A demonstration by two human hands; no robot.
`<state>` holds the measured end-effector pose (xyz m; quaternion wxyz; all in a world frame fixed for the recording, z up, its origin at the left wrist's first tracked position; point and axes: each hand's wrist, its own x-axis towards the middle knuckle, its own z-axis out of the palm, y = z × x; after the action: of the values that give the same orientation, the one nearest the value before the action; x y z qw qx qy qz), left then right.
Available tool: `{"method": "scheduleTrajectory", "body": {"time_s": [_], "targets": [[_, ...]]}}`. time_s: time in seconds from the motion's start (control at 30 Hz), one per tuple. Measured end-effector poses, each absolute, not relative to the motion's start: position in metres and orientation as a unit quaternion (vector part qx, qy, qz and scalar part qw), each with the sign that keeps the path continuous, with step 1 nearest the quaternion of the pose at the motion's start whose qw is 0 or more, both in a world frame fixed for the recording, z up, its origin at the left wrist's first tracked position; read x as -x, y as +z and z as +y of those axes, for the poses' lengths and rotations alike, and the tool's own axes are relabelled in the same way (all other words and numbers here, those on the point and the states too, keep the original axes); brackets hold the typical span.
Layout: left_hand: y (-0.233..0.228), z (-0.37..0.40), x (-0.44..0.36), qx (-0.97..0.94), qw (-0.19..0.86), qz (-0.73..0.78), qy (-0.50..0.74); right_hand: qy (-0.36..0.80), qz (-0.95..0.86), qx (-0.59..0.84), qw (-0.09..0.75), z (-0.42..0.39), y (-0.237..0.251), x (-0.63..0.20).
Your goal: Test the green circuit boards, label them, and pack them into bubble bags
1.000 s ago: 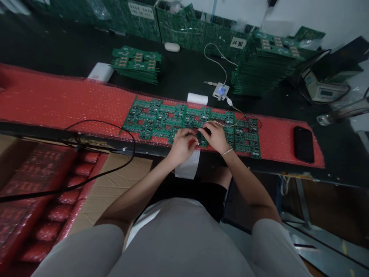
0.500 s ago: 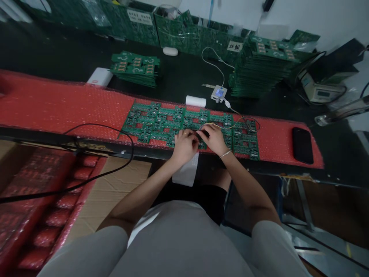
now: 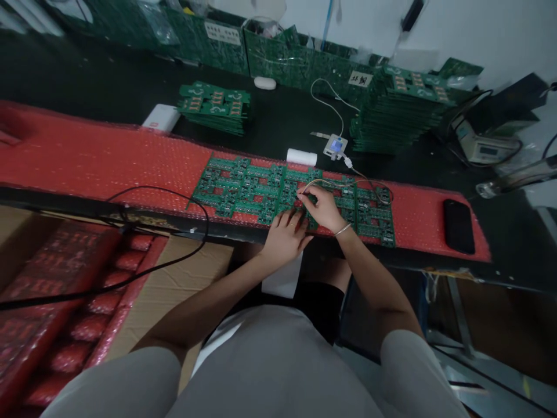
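On the red bubble wrap point(image 3: 108, 159) at the bench edge lies a row of green circuit boards point(image 3: 261, 187), and since a second ago the right hand point(image 3: 324, 206) has slid a little farther up them, fingers pinched closed on the end of a thin wire point(image 3: 348, 181), which looks like it is being touched to another spot. The left hand point(image 3: 285, 232) has dropped back toward the near edge and now rests flat, fingers loose, holding nothing. White labels point(image 3: 360, 79) on the bins behind carry writing too small to read.
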<state>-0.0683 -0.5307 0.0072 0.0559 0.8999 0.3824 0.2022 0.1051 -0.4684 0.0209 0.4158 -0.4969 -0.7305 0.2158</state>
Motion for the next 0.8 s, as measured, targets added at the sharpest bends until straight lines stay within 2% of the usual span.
{"method": "scheduleTrajectory", "body": {"time_s": [0.37, 0.6, 0.8], "targets": [[0.0, -0.537, 0.081, -0.894, 0.043, 0.354, 0.272, 0.162, -0.792, 0.468, 0.357, -0.461, 0.02, -0.099], [-0.007, -0.559, 0.099, -0.863, 0.097, 0.372, 0.327, 0.142, -0.82, 0.454, 0.318, -0.455, 0.016, -0.099], [-0.022, -0.565, 0.101, -0.876, 0.144, 0.336, 0.313, 0.155, -0.794, 0.486, 0.332, -0.453, 0.009, -0.099]]}}
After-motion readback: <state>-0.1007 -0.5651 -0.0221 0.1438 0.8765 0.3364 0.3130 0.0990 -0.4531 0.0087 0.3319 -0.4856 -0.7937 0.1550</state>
